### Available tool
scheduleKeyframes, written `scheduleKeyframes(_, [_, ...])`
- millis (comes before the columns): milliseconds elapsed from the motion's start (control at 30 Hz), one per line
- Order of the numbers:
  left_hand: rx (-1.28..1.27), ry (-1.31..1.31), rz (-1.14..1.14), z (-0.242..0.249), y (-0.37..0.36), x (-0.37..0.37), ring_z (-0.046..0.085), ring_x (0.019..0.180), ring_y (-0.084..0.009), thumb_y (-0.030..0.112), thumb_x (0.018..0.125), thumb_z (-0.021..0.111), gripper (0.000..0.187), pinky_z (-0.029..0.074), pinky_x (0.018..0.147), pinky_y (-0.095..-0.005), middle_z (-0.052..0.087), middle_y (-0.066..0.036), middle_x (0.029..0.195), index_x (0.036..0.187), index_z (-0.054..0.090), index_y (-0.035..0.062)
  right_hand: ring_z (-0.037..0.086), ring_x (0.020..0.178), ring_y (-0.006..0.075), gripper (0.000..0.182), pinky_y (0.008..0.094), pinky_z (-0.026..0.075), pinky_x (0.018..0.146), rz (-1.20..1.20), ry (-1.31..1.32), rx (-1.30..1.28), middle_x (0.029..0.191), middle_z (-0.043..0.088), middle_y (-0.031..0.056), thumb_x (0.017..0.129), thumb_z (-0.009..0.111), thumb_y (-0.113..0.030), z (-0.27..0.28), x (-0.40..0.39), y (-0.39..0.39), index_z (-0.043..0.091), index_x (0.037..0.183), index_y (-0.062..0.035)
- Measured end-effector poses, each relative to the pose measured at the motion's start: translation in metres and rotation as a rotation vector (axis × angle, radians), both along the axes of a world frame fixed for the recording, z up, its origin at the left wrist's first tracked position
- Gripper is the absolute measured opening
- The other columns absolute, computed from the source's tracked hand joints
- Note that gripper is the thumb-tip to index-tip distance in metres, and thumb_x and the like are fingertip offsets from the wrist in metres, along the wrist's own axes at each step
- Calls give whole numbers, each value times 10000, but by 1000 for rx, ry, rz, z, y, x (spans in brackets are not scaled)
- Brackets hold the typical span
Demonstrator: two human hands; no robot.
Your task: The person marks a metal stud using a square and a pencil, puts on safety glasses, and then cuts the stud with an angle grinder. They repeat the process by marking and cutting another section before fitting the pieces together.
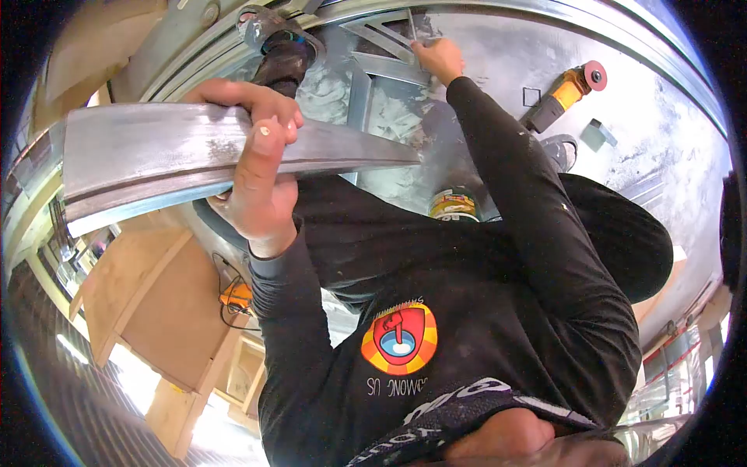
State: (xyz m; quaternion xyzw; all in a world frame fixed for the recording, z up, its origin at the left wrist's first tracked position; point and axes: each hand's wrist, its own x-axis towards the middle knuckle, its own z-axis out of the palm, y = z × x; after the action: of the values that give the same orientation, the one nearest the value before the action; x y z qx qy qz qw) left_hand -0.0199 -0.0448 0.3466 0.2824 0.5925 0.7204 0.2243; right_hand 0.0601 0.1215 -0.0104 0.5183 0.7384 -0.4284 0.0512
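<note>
A long grey metal bar (156, 148) reaches across the left side of the head view, held up close to the camera. My left hand (264, 167) is closed around its middle, thumb on the near side. Further off, my right hand (442, 61) is closed in a pinch at the edge of a welded-looking metal frame (359, 97) with slanted pieces. What sits between those fingertips is too small to make out. The frame lies on a grey, powder-smeared surface (490, 117).
A yellow angle grinder (568, 92) with a reddish disc lies at the right, beside a small square metal piece (596, 135). An open tub (454, 205) stands by my legs. A wooden box (159, 307) and an orange tool (236, 297) with a cable are at the left.
</note>
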Motion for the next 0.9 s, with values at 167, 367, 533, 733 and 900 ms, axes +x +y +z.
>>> scheduleKeyframes(167, [-8,-23,32,-5,1,-2,543,733,-159,60,810,717,433,491,721,-347,569,-72,805,1162,469,12,716,806,361,462,425,567,723,100,26,-41,859,735,171,725,714,-458,-17,-12,9,755,882,-26])
scheduleKeyframes(367, [-20,-68,85,-8,8,-1,563,723,-133,38,805,744,392,488,688,-295,584,-37,824,1125,518,7,660,666,199,339,337,535,604,-347,560,-518,746,687,86,768,764,-273,32,-3,11,720,902,35])
scheduleKeyframes(533, [36,-57,46,-16,25,4,582,691,-110,175,831,803,403,491,639,-267,591,-20,813,1093,551,3,477,553,111,205,266,401,531,-468,828,-658,661,541,-15,807,744,-196,151,26,24,678,807,-3])
scheduleKeyframes(733, [-1,51,-121,-26,55,2,566,743,-137,239,894,745,253,495,664,-314,581,-10,832,1012,596,72,465,549,124,299,290,380,528,18,846,-20,608,508,16,764,764,-256,271,63,29,608,753,-2])
scheduleKeyframes(900, [42,115,-121,-55,81,-11,560,825,-154,407,867,748,480,480,724,-309,567,-42,920,1101,522,54,550,616,272,256,376,446,570,98,1024,727,709,532,109,696,764,-157,301,82,-16,552,769,-34])
